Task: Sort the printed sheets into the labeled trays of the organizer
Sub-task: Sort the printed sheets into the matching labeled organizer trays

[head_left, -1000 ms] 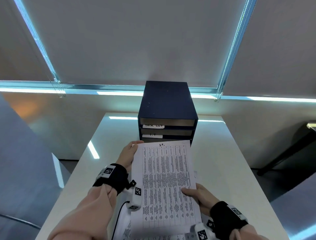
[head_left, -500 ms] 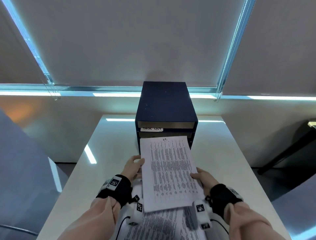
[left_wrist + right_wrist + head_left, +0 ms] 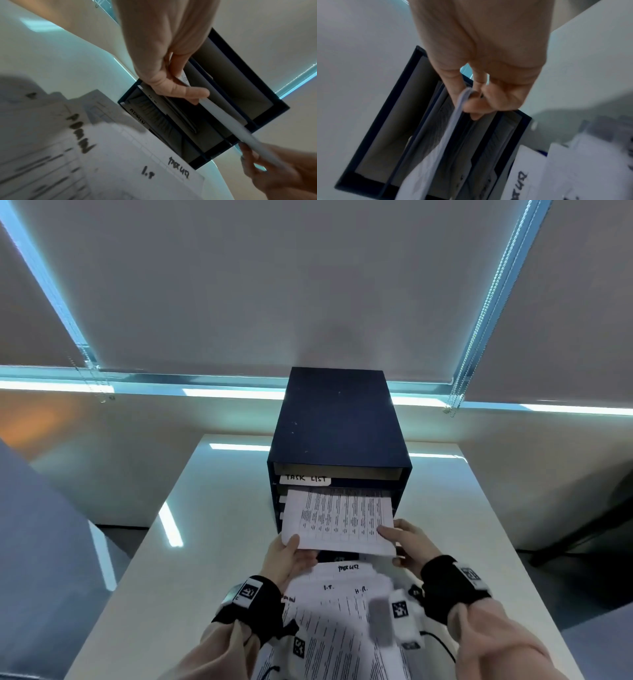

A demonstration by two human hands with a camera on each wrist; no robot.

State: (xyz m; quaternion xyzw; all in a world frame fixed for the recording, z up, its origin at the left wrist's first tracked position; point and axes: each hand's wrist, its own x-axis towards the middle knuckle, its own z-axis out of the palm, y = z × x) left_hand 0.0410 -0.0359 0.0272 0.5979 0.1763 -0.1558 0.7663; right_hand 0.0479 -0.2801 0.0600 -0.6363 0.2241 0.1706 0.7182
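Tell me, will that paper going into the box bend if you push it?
Probably: the sheet looks thin and floppy, so both hands, left and right, pinch its near corners. It likely weighs little. Pushed hard into the organizer, it might buckle.

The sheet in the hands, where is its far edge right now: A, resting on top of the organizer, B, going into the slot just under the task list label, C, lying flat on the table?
B: the sheet, held by both hands, enters the organizer directly below the TASK LIST label.
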